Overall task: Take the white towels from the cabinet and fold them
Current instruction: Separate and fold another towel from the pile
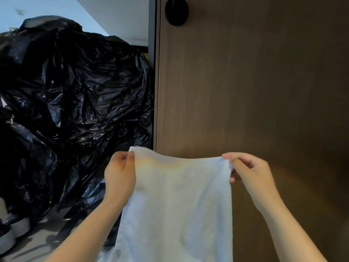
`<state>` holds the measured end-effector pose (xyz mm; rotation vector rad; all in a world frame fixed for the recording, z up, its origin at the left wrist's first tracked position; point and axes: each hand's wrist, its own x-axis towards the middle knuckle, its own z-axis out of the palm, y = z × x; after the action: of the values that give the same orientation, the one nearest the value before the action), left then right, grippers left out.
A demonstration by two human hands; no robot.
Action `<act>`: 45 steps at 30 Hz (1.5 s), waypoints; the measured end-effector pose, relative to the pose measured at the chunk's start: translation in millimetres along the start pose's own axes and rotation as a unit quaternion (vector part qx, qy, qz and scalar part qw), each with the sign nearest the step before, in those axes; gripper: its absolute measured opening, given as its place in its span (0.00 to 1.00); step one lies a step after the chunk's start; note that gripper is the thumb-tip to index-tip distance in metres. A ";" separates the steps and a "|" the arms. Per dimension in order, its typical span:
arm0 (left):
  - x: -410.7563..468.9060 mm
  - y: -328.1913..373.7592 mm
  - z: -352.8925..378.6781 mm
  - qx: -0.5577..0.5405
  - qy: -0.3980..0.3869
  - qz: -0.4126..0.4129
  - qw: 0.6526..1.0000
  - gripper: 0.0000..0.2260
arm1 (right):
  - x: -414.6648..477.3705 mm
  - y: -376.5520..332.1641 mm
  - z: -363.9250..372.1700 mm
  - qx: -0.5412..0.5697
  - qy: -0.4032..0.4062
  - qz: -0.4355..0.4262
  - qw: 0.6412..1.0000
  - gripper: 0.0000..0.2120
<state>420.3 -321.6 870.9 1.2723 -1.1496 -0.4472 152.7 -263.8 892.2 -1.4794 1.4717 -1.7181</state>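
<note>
A white towel [177, 201] hangs spread in front of me, its lower end running out of the bottom of the frame. My left hand [120, 176] pinches its top left corner between thumb and fingers. My right hand [249, 173] pinches the top right corner. The top edge is stretched between the two hands and sags slightly in the middle. The towel is held in front of a brown wooden cabinet door [255, 82].
A black round knob [176, 11] sits at the top of the cabinet door. Large black plastic bags [71, 103] are piled at the left, close to the door's edge. Shoes [11, 233] lie on the grey floor at bottom left.
</note>
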 end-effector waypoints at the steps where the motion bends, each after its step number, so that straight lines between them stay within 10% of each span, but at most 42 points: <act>1: -4.4 4.0 0.9 -0.006 -0.002 0.005 1.000 0.10 | -4.2 -6.8 2.4 0.017 -0.026 0.001 1.000 0.09; 7: -23.6 27.9 5.9 -0.023 -0.037 0.024 0.999 0.08 | -13.9 -37.0 8.5 0.094 -0.262 -0.008 0.961 0.13; 20: -48.4 27.9 10.2 -0.075 -0.190 0.040 0.978 0.09 | -12.1 -29.7 57.8 -0.089 -0.164 -0.224 0.957 0.07; 45: -71.5 24.7 -0.4 -0.144 -0.237 0.052 0.959 0.11 | -26.2 -23.3 70.0 -0.009 -0.115 -0.175 0.978 0.09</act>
<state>383.1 -256.2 863.2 0.8655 -1.4795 -0.8390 231.0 -263.9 892.3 -1.9662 1.1619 -1.6523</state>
